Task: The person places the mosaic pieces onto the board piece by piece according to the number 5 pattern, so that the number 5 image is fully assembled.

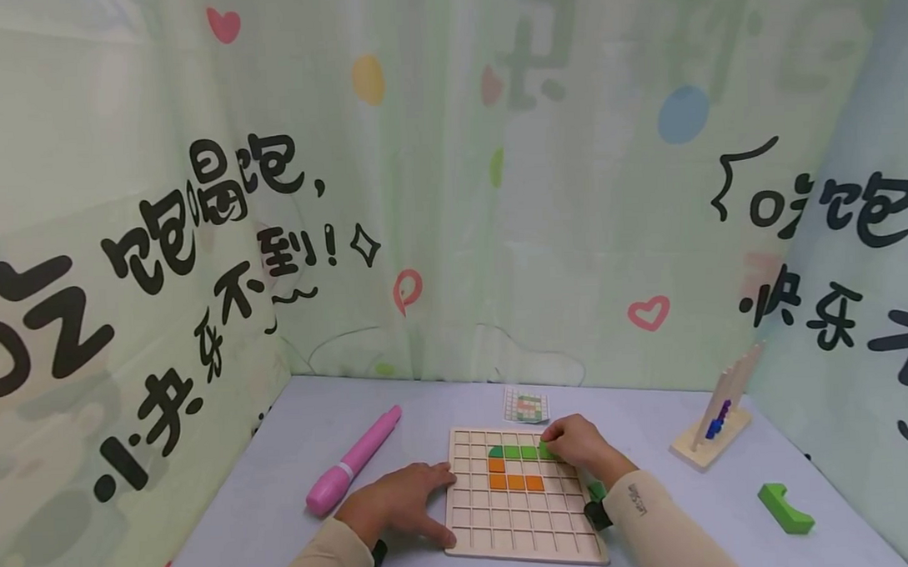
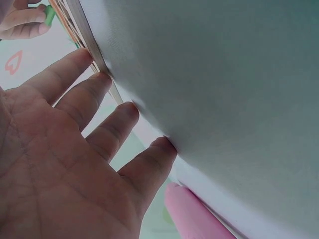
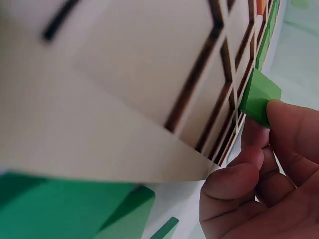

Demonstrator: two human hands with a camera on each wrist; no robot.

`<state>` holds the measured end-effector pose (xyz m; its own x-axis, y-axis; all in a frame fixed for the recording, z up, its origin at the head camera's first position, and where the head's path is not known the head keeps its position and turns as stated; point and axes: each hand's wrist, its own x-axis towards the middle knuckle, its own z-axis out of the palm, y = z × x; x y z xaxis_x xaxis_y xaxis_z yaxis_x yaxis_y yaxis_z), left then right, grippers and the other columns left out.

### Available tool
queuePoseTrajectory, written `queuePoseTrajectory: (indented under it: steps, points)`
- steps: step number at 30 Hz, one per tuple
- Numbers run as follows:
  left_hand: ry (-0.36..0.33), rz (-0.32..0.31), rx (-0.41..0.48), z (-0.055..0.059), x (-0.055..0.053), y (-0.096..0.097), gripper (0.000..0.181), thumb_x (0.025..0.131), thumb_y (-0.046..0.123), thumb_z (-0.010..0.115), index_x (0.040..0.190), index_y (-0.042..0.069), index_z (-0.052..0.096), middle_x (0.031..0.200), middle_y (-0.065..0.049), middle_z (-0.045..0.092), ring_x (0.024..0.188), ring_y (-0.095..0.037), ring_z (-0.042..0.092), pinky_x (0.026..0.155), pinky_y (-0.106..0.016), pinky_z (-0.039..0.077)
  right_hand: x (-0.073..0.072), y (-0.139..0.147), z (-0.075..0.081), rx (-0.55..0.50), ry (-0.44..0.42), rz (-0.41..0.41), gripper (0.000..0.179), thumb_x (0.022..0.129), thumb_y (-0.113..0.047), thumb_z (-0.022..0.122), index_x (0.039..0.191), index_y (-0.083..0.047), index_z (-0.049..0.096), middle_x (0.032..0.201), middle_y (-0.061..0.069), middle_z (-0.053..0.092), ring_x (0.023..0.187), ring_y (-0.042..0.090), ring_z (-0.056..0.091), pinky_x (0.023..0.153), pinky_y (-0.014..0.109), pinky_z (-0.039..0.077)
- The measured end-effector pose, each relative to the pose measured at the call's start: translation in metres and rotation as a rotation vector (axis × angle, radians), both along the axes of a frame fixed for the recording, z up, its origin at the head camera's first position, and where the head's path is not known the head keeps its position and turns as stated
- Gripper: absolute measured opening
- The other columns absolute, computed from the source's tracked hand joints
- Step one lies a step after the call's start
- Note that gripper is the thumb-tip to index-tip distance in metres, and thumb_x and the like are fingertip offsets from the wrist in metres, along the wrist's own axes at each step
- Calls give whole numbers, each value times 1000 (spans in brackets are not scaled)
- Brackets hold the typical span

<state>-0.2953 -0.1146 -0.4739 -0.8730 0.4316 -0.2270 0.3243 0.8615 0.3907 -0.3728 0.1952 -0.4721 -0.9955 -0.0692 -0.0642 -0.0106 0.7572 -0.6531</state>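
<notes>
A square wooden grid board [image 1: 507, 515] lies on the table. My left hand [image 1: 397, 506] rests against its left edge, fingers extended and spread, with the fingertips [image 2: 102, 79] right at the board's side in the left wrist view. Over the upper right of the grid, my right hand [image 1: 583, 446] pinches a green tile [image 3: 260, 94] between thumb and fingers, tilted at the cells. Left of it runs a row of green tiles [image 1: 520, 452] ending in a darker green piece [image 1: 495, 451]. Below sit several orange tiles [image 1: 516, 483].
Behind the board lies a patterned grid card [image 1: 526, 404]. A pink pen-shaped object [image 1: 355, 462] is at left. To the right stand a wooden rack with blue beads [image 1: 717, 424] and a green curved block [image 1: 785, 508]. Dark green pieces [image 3: 65, 209] lie beside the board's right edge.
</notes>
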Motion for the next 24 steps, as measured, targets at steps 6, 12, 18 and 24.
queuePoseTrajectory:
  steps: [6, 12, 18, 24]
  points:
    - [12, -16, -1, 3, 2, -1, 89, 74, 58, 88, 151, 27, 54, 163, 7, 44, 149, -26, 42, 121, -46, 39, -1, -1, -2, 50, 20, 8, 8, 93, -3, 68, 94, -5, 76, 92, 6, 69, 85, 22, 57, 73, 35, 51]
    - [12, -18, 0, 3, 3, -1, 89, 74, 57, 89, 151, 26, 54, 163, 7, 44, 150, -26, 42, 121, -46, 38, 0, -5, 1, 162, 42, 40, 14, 90, -1, 67, 96, -6, 78, 91, 4, 70, 86, 23, 57, 77, 38, 52]
    - [-2, -19, 3, 3, 4, 0, 88, 75, 56, 89, 151, 26, 54, 163, 6, 44, 150, -26, 42, 122, -46, 38, 4, -7, 5, 236, 65, 70, 16, 87, 2, 68, 97, -6, 79, 91, 4, 71, 84, 21, 58, 78, 39, 55]
    - [-1, -15, 6, 6, 5, 0, 88, 75, 55, 89, 151, 25, 54, 163, 5, 45, 150, -27, 42, 122, -47, 38, 4, -4, 6, 227, 55, 70, 10, 90, -3, 72, 99, -4, 77, 92, 4, 71, 84, 21, 59, 78, 39, 56]
